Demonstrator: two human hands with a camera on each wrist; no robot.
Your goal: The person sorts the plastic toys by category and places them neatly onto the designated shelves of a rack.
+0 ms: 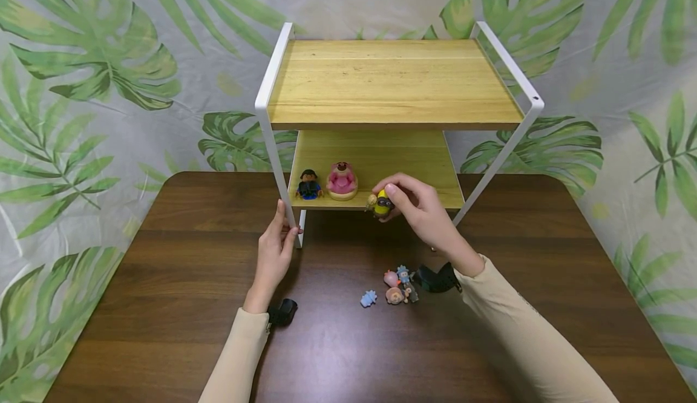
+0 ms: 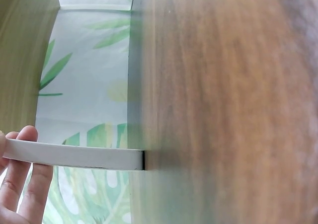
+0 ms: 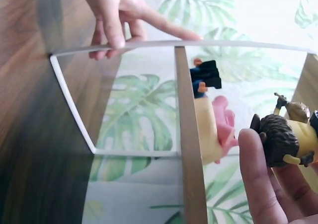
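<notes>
My right hand (image 1: 422, 209) pinches a yellow minion figurine (image 1: 383, 204) at the front edge of the lower shelf board (image 1: 392, 155). In the right wrist view the figurine (image 3: 285, 139) lies sideways, its dark brown furry lower part toward the camera. My left hand (image 1: 274, 255) grips the white front leg (image 1: 276, 161) of the rack, thumb on one side and fingers on the other, as the left wrist view of the leg (image 2: 79, 154) shows. A pink bear figurine (image 1: 342, 182) and a dark-haired figurine (image 1: 309, 185) in black and blue stand on the lower board's left.
Several small figurines lie clustered on the brown table (image 1: 337, 354), among them a pink one (image 1: 391, 278) and a tan one (image 1: 394, 296). A light-blue figurine (image 1: 368, 298) lies slightly apart to their left. The upper board (image 1: 386, 82) overhangs the lower one.
</notes>
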